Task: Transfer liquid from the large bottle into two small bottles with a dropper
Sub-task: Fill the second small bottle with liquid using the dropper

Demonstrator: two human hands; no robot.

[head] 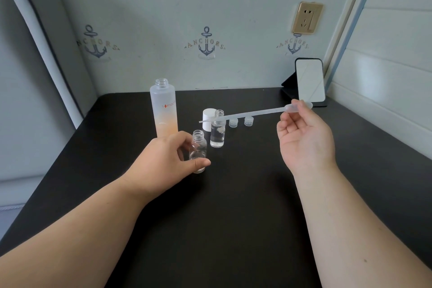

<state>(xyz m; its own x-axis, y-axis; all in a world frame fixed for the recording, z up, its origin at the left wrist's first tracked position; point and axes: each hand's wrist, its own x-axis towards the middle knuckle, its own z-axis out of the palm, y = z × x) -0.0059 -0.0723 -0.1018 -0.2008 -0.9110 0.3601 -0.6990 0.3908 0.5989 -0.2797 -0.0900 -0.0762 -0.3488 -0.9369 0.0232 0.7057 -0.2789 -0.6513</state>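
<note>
Pinching the soft dropper (254,113) by its bulb, the right hand (304,138) hovers above the surface (233,217); the left hand (163,159) grips the near small bottle (198,151), likely light, slick glass, best held mid-body.

Frosted large bottle (165,110), peach-tinted base, orange lettering; clear small bottles; white cap (208,119); black table (233,206); anchor-patterned wall (205,42).

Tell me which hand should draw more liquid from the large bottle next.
Right, probably. The right hand already pinches the dropper by its bulb, tip pointing toward the open large bottle. The left hand is occupied gripping the near small bottle.
</note>
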